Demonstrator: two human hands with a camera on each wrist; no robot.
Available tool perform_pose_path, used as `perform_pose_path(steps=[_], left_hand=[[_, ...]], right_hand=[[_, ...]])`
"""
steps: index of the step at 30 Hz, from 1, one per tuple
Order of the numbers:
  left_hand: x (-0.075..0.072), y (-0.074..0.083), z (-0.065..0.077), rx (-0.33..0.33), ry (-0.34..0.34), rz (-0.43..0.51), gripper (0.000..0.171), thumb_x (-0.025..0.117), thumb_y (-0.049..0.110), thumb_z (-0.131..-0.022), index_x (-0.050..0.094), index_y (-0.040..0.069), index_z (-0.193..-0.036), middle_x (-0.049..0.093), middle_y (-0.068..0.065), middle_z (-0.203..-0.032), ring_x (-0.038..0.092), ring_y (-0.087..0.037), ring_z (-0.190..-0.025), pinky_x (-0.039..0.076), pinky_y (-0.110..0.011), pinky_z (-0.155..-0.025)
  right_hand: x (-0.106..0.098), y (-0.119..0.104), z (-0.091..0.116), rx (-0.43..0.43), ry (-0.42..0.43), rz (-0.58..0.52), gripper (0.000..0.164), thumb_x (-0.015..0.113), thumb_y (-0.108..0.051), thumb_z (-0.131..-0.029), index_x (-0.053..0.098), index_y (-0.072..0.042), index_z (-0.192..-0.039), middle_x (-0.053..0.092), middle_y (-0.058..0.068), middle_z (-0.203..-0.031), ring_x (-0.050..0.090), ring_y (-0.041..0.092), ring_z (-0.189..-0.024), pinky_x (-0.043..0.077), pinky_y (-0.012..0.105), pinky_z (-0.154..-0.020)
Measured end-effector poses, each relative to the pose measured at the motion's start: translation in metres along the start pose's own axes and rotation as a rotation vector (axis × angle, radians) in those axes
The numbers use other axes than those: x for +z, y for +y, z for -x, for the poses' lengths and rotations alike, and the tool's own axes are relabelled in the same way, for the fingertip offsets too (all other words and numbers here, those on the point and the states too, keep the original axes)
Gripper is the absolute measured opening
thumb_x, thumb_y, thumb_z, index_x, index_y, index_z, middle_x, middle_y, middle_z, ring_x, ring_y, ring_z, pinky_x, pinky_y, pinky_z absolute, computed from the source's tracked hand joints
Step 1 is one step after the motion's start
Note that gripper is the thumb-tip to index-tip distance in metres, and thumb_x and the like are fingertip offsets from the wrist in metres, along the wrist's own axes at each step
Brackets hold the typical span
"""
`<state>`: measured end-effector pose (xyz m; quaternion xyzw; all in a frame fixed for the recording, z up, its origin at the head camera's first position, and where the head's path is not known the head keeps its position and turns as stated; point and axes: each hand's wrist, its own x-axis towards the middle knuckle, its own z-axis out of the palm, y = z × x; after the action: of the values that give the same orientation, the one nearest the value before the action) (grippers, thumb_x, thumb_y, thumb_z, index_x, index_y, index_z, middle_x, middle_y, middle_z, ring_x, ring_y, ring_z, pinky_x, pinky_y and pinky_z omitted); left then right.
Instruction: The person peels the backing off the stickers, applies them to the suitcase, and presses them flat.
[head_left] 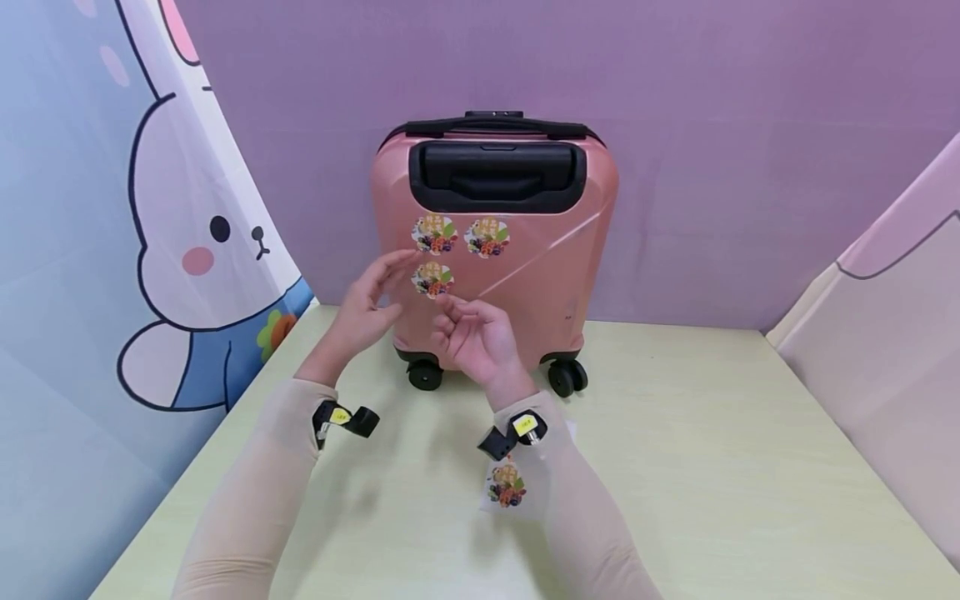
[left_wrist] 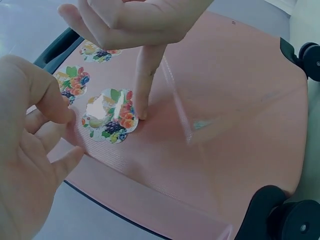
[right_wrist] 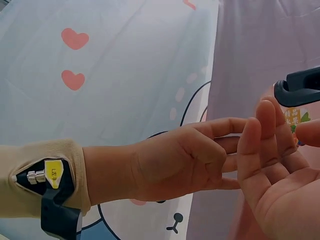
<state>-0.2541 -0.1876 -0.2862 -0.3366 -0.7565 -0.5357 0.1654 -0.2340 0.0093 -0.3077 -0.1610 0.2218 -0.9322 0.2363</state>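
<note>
A pink suitcase (head_left: 540, 275) stands upright, with two round fruit stickers side by side below its black handle recess: the upper left sticker (head_left: 434, 236) and the upper right sticker (head_left: 487, 238). Under the left one is a lower sticker (head_left: 432, 280). My right hand (head_left: 480, 337) touches the edge of this lower sticker with one extended fingertip (left_wrist: 142, 110), palm partly turned up, other fingers loosely bent. My left hand (head_left: 367, 308) is beside the suitcase's left edge, fingers relaxed near the stickers and holding nothing visible.
On the pale table (head_left: 705, 467) lies a backing sheet with another fruit sticker (head_left: 507, 485), partly hidden by my right forearm. Black wheels (head_left: 425, 375) support the suitcase. A purple backdrop (head_left: 720, 167) hangs behind, and a rabbit-printed cloth (head_left: 180, 192) at the left.
</note>
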Motion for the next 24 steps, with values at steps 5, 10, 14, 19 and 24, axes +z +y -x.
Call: perform_pose_path(steps=[5,10,14,19,24], left_hand=[[0.000,0.002,0.001,0.028,0.070,0.025,0.061,0.044,-0.026,-0.083,0.044,-0.007,-0.141,0.047,-0.021,-0.145,0.044,-0.032,-0.136,0.033,-0.052,-0.112],[0.002,0.001,0.003,-0.008,0.093,0.153,0.053,0.040,-0.022,-0.086,0.048,-0.007,-0.137,0.055,-0.018,-0.139,0.050,-0.027,-0.130,0.039,-0.049,-0.108],[0.005,-0.004,0.002,-0.061,0.075,0.311,0.044,0.039,-0.013,-0.093,0.051,-0.006,-0.134,0.062,-0.012,-0.133,0.055,-0.022,-0.126,0.042,-0.043,-0.105],[0.010,-0.014,-0.001,-0.120,0.034,0.465,0.039,0.035,-0.007,-0.094,0.056,-0.002,-0.127,0.065,-0.007,-0.129,0.056,-0.023,-0.125,0.037,-0.044,-0.109],[0.013,-0.020,-0.006,-0.153,0.032,0.564,0.036,0.030,-0.005,-0.096,0.057,0.005,-0.118,0.067,-0.004,-0.124,0.058,-0.022,-0.122,0.036,-0.046,-0.110]], right_hand=[[0.001,0.000,-0.001,-0.010,0.009,-0.002,0.041,0.023,-0.007,-0.099,0.063,-0.001,-0.099,0.066,0.004,-0.093,0.051,0.015,-0.073,0.045,0.025,-0.066],[0.000,-0.001,0.000,-0.005,0.021,-0.014,0.040,0.023,-0.008,-0.100,0.062,-0.001,-0.101,0.065,0.004,-0.093,0.051,0.015,-0.072,0.046,0.025,-0.066],[-0.001,0.000,0.000,-0.003,0.015,-0.020,0.039,0.024,-0.009,-0.100,0.062,0.000,-0.102,0.065,0.005,-0.094,0.052,0.016,-0.072,0.047,0.025,-0.066],[-0.003,0.000,0.000,-0.009,-0.003,-0.012,0.040,0.023,-0.008,-0.100,0.062,-0.001,-0.102,0.066,0.004,-0.094,0.052,0.015,-0.073,0.047,0.025,-0.066],[-0.005,0.000,0.002,-0.008,-0.024,-0.004,0.041,0.022,-0.008,-0.100,0.063,-0.001,-0.103,0.067,0.004,-0.094,0.054,0.015,-0.073,0.048,0.025,-0.067]])
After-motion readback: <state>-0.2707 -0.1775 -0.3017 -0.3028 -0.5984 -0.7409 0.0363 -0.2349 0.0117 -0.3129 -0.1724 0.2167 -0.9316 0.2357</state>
